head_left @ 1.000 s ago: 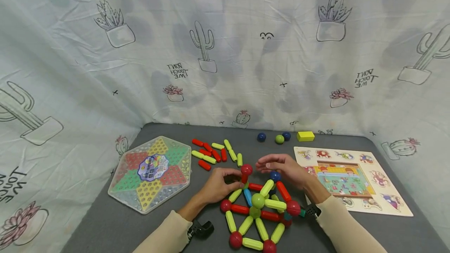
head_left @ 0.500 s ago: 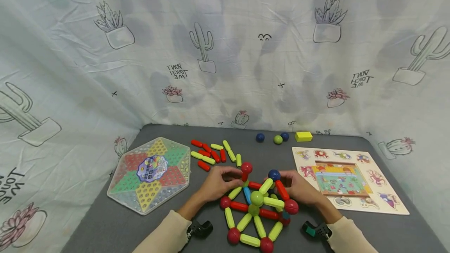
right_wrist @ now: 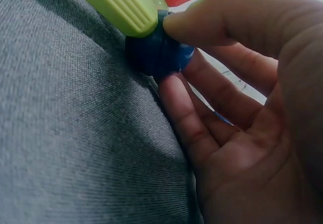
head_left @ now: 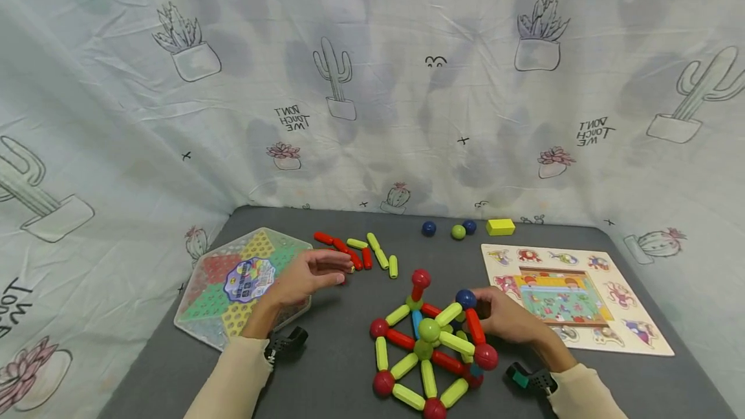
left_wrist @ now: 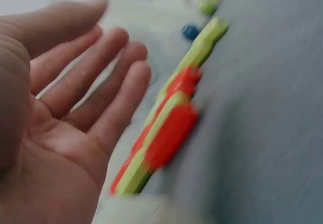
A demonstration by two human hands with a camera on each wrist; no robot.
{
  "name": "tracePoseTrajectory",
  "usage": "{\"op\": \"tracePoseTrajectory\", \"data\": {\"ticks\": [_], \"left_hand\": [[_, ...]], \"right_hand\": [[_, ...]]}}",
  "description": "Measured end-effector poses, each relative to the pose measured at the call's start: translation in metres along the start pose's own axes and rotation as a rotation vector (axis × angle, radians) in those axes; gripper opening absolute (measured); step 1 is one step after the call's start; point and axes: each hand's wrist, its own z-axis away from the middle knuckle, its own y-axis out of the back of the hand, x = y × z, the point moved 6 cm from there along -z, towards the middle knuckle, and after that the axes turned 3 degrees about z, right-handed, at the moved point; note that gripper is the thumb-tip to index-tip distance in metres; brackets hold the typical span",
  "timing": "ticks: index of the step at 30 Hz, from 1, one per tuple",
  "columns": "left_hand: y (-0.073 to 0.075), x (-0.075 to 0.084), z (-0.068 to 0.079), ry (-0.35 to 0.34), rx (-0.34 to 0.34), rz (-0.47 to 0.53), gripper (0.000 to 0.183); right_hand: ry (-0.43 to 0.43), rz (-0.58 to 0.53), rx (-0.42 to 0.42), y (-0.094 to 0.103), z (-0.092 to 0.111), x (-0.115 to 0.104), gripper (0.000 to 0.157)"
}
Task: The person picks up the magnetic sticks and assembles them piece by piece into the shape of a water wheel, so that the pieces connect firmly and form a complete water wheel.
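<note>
A magnetic stick-and-ball structure of red, lime and light-blue rods stands at the table's front, right of centre. One short red rod rises upright at its back left, capped by a red ball. My right hand is at the structure's right side. In the right wrist view its thumb and fingers pinch a dark blue ball, which joins a lime rod low over the table. My left hand holds nothing, fingers loosely extended, above the board's right edge and beside loose red and lime rods.
A hexagonal Chinese checkers board lies at the left, partly under my left hand. Toward the back are two blue balls, a green ball and a yellow block. A wooden picture puzzle lies at the right.
My left hand has left the upright red rod and moved left toward the loose rods. My right hand has come down behind the structure's right side, which has turned slightly.
</note>
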Motion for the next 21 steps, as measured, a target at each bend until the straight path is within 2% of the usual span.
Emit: {"op": "tracePoseTrajectory", "data": {"ticks": [3,6,10,13,15,17,19,21], "left_hand": [[0.014,-0.001,0.005,0.031,0.057,-0.198,0.036],[0.018,-0.003,0.006,0.023,0.076,-0.459,0.031],[0.011,-0.002,0.000,-0.051,0.049,-0.741,0.031],[0.002,0.001,-0.005,-0.135,0.025,-0.891,0.026],[-0.003,0.002,-0.007,-0.182,0.026,-0.950,0.021],[-0.006,0.004,-0.008,-0.192,0.047,-0.948,0.016],[-0.011,0.008,-0.008,-0.171,0.075,-0.861,0.016],[-0.019,0.015,-0.009,-0.140,0.095,-0.693,0.018]], "right_hand": [[0.002,0.002,-0.019,0.000,0.001,0.000,0.029],[0.000,0.008,-0.023,0.000,0.001,-0.001,0.029],[0.013,-0.003,-0.030,-0.001,0.001,-0.001,0.029],[0.040,-0.010,-0.035,-0.002,0.001,-0.002,0.027],[0.058,-0.011,-0.039,-0.002,0.001,-0.003,0.027],[0.066,-0.012,-0.041,-0.002,0.001,-0.003,0.026],[0.065,-0.012,-0.043,-0.002,0.001,-0.003,0.024],[0.061,-0.013,-0.042,-0.002,0.001,-0.003,0.023]]}}
